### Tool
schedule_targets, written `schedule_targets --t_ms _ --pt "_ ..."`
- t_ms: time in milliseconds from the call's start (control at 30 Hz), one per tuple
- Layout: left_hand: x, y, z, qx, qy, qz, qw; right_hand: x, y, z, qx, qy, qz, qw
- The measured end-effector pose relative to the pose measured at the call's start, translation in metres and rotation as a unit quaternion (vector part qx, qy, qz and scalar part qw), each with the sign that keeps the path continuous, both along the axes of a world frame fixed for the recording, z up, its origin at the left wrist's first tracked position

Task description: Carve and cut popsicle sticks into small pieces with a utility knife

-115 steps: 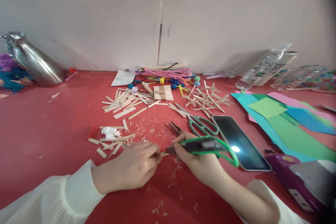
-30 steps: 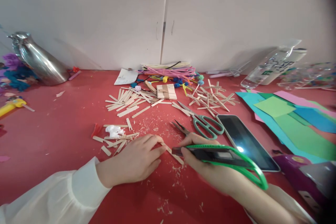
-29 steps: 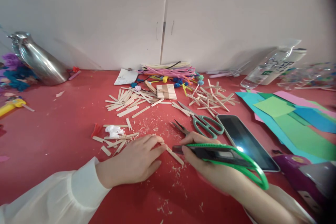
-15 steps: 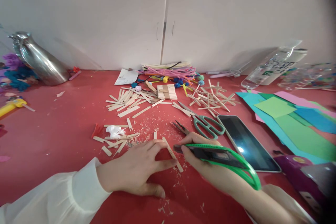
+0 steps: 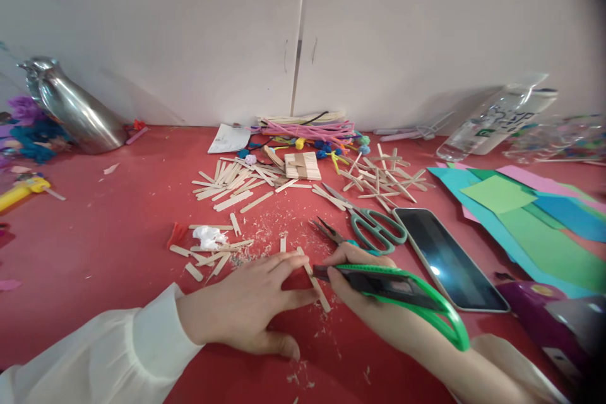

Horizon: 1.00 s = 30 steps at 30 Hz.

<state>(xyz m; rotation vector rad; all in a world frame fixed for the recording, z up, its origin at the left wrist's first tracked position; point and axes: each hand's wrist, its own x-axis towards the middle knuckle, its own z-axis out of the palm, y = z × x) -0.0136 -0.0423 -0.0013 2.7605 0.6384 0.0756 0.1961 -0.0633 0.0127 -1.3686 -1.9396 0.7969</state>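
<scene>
With its fingers spread, my left hand (image 5: 246, 306) lies on the table, and its fingertips press a wooden craft stick (image 5: 320, 290) down. The stick slants toward me between my two hands. My right hand (image 5: 379, 317) is wrapped round a green and black utility knife (image 5: 392, 283), whose tip end points left at the stick. I cannot make out whether the blade touches the wood. Pale wood shavings (image 5: 303, 380) are scattered around the stick. Just beyond my right hand lie pliers (image 5: 329, 229) and scissors (image 5: 377, 230) with grey-green handles.
Loose craft sticks (image 5: 230, 180) and a banded bundle of sticks (image 5: 303, 166) lie farther back. A phone (image 5: 449, 259), coloured paper (image 5: 534, 227) and a purple glue gun (image 5: 530, 303) are on the right. A steel jug (image 5: 80, 107) stands at back left.
The knife has turned slightly, its back end dipping a little lower. My left hand stays on the stick. The whole view has shifted slightly.
</scene>
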Motion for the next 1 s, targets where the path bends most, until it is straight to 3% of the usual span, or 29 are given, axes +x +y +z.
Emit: schedule_targets --t_ms 200,300,400,533,733,1000 --pt "0.001 0.000 0.002 -0.015 0.025 -0.001 1.000 -0.001 -0.002 -0.015 -0.055 0.053 -0.070 0.995" --pt "0.001 -0.001 0.001 -0.016 0.014 0.001 1.000 -0.001 -0.002 -0.029 -0.129 0.153 -0.106 0.974" --pt "0.002 -0.002 0.000 -0.017 0.003 0.007 1.000 -0.003 -0.004 -0.039 -0.150 0.219 -0.137 0.954" --pt "0.003 -0.002 -0.001 -0.022 0.008 0.019 1.000 -0.003 -0.008 -0.042 -0.108 0.190 -0.143 0.965" --pt "0.003 -0.004 -0.005 -0.001 -0.006 0.036 0.999 0.002 -0.025 -0.028 -0.030 0.066 -0.148 0.986" --pt "0.003 -0.005 -0.004 0.008 -0.022 0.043 0.999 0.003 -0.062 -0.037 -0.046 0.162 -0.170 0.971"
